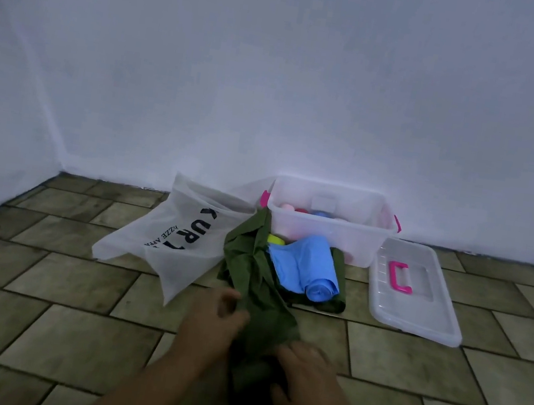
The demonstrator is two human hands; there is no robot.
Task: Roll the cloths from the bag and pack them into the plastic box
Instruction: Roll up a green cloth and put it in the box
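Observation:
A dark green cloth (259,291) trails across the tiled floor from the plastic box toward me. Its near end is rolled up between my hands. My left hand (211,322) grips the cloth's left edge with curled fingers. My right hand (306,371) curls over the rolled end. A partly rolled light blue cloth (307,270) lies on the green one, in front of the clear plastic box (327,228). Several rolled cloths, pink, red and blue, show inside the box. The white bag (181,234) with black lettering lies flat to the left.
The box's clear lid (415,311) with a pink handle lies on the floor to the right of the box. A small yellow-green item (276,239) sits by the box front. A white wall stands right behind the box and along the left.

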